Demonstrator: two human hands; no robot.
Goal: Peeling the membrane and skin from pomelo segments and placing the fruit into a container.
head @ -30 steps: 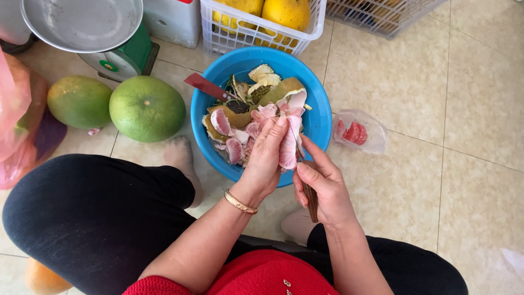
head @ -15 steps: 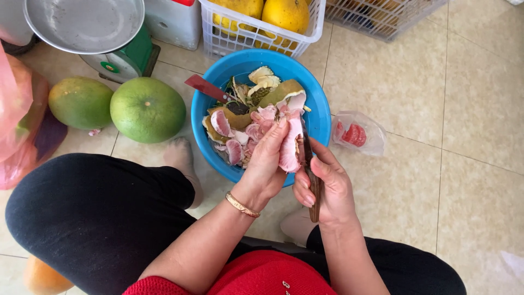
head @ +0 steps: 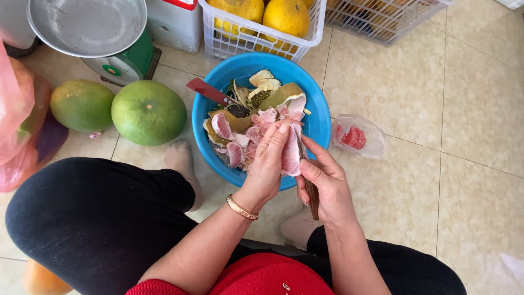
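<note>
1. Over the near rim of the blue bowl [head: 322,117], you hold a pink segment [head: 290,155] between both hands, its long axis running from you toward the bowl's middle.
2. Your left hand [head: 268,164] is closed on the segment from the left, fingertips at its far end.
3. Your right hand [head: 326,186] lies just right of it, thumb pressing its near end, while the same hand grips a knife [head: 311,192] whose brown handle points back toward you.
4. Peels [head: 256,106] fill the bowl beyond, with a red-handled tool [head: 210,92] resting on the far-left rim.
5. Two green pomelos [head: 148,112] sit on the floor, well left.
</note>
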